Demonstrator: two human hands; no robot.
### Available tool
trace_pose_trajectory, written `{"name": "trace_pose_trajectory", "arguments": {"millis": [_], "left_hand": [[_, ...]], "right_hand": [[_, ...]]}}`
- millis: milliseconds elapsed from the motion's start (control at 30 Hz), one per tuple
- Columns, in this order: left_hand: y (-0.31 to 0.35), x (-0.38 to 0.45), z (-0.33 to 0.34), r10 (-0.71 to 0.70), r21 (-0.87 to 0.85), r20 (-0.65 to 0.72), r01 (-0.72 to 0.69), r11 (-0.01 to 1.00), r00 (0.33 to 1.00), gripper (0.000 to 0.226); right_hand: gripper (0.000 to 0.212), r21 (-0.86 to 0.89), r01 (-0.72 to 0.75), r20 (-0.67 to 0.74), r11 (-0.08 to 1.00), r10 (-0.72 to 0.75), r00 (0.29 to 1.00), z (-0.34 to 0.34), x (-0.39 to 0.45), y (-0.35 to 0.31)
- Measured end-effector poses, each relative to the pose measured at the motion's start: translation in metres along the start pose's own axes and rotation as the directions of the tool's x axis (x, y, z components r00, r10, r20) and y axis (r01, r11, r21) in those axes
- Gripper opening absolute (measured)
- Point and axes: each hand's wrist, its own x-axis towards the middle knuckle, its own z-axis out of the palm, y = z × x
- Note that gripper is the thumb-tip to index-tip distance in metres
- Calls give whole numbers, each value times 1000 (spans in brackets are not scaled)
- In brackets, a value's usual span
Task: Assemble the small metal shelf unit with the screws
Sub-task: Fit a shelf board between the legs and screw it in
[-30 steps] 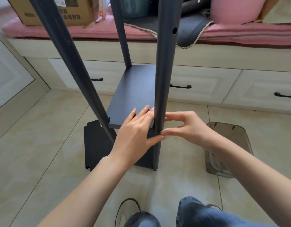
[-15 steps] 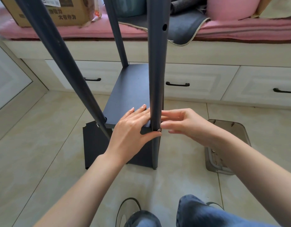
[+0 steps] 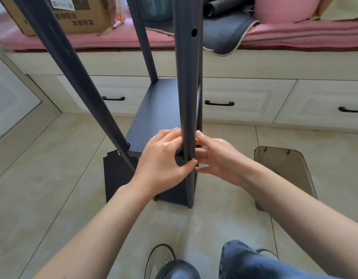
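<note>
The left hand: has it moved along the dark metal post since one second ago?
Yes. The left hand now curls around the dark metal post, thumb at the small silver screw; earlier its fingers lay flat on the shelf.

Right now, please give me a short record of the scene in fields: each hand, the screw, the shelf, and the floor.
left hand: grips the front post, thumb at the screw
right hand: fingers against the post beside the screw
screw: silver head in the post, at shelf level
shelf board: dark, horizontal between posts
floor: translucent bin on the right
</note>
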Motion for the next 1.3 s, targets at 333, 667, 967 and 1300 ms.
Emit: {"name": "trace_pose_trajectory", "arguments": {"millis": [333, 667, 967, 1300], "left_hand": [[1, -4, -6, -12, -18, 70, 13, 1000, 997, 51], [12, -34, -31, -123, -290, 43, 130, 948, 991, 57], [0, -73, -33, -274, -641, 70, 254, 724, 959, 62], [-36, -109, -17, -420, -773, 106, 341, 535, 901, 54]], "right_hand": [[35, -139, -12, -93, 990, -1, 996, 14, -3, -12], [31, -257, -4, -73, 966, -15, 997, 32, -36, -33], [27, -337, -29, -22, 941, 23, 1000, 61, -50, -28], [46, -439, -3, 60, 898, 33, 998, 88, -37, -5]]}}
